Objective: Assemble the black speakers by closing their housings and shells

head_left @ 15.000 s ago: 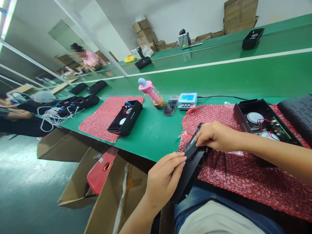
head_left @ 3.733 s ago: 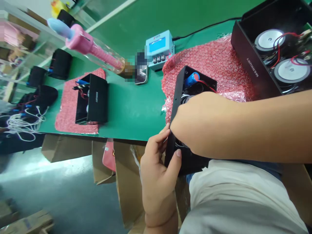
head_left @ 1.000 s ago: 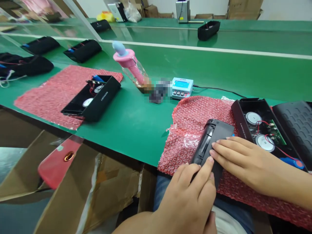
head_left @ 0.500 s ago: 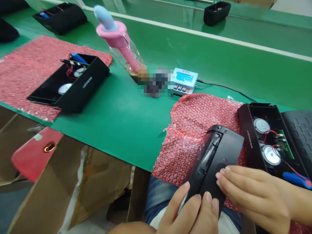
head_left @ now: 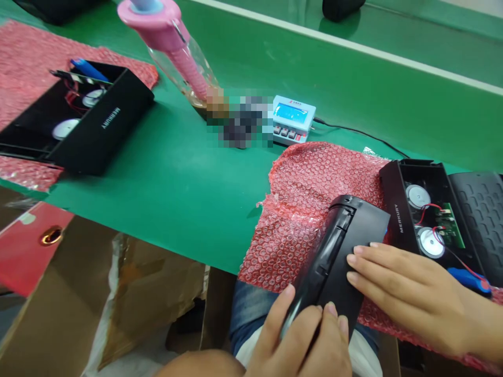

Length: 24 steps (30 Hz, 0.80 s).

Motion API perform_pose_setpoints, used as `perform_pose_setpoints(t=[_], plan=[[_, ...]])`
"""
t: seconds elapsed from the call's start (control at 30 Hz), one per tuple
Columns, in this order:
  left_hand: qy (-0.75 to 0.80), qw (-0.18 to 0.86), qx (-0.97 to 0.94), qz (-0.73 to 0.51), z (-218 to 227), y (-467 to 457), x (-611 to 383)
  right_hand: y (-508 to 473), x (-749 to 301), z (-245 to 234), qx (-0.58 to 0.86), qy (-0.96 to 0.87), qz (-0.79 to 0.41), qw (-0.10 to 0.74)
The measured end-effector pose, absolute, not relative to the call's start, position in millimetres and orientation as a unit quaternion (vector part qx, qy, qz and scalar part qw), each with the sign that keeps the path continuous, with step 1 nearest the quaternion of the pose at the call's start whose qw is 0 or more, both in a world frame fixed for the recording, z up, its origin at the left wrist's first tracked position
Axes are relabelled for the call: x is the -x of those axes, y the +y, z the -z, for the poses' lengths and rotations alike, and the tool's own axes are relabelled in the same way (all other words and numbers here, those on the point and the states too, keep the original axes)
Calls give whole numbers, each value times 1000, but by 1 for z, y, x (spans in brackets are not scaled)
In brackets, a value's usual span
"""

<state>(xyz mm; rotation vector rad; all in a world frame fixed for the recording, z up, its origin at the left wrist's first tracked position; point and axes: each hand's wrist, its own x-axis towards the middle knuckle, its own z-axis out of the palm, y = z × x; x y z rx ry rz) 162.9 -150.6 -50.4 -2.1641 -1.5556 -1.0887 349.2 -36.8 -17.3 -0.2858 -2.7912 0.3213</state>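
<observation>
- A long black plastic casing with a rounded, glossy left edge point(head_left: 338, 256) lies slantwise at the near right, its far end over a sheet of red bubble wrap point(head_left: 306, 178) and its near end by the person's lap.
- The left hand point(head_left: 310, 340) is curled over the casing's near end, fingers bent, holding it by the left edge and upper face; its thumb cannot be made out.
- The right hand point(head_left: 420, 298) is flat and extended, fingers close together, the tips resting on the casing's upper face from the right.
- Just right of the casing is an open black box with white MERKURY lettering point(head_left: 396, 214); inside show two round pale speaker units point(head_left: 431, 242), a green circuit board point(head_left: 455, 225), red wires and a blue cylinder point(head_left: 467, 280).
- Beside that box, at the right edge, is a black panel with a raised pattern point(head_left: 481, 204).
- On the far side of the green table point(head_left: 176, 193) stands a light blue device with a lit screen point(head_left: 293, 119), a black cable point(head_left: 365, 135) running right from it.
- Left of the device are a blurred-out dark object point(head_left: 239, 128) and a clear bottle with a pink lid point(head_left: 183, 65), which appears tilted.
- At the left, a second open black box point(head_left: 113, 120) sits on another red bubble-wrap sheet point(head_left: 133, 65).
</observation>
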Motion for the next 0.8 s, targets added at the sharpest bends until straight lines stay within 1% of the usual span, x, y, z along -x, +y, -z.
perform_pose_setpoints(t=[0.07, 0.2, 0.43, 0.6, 0.7, 0.8], plan=[[-529, 88, 770, 346, 47, -152, -154, -36, -350, 12, 98, -977, -112, 153], [-536, 12, 794, 287, 42, -160, -140, -40, -347, 8, 110, -981, -31, 154], [-539, 19, 804, 252, 41, -160, -142, -52, -332, 12, 115, -983, 30, 137], [-541, 30, 811, 219, 38, -156, -144, -51, -326, 11, 87, -988, 19, 128], [-558, 26, 797, 230, 38, -155, -148, -48, -326, 11, 82, -988, 11, 133], [-574, 20, 780, 248, 37, -155, -152, -39, -332, 9, 97, -987, -57, 118]])
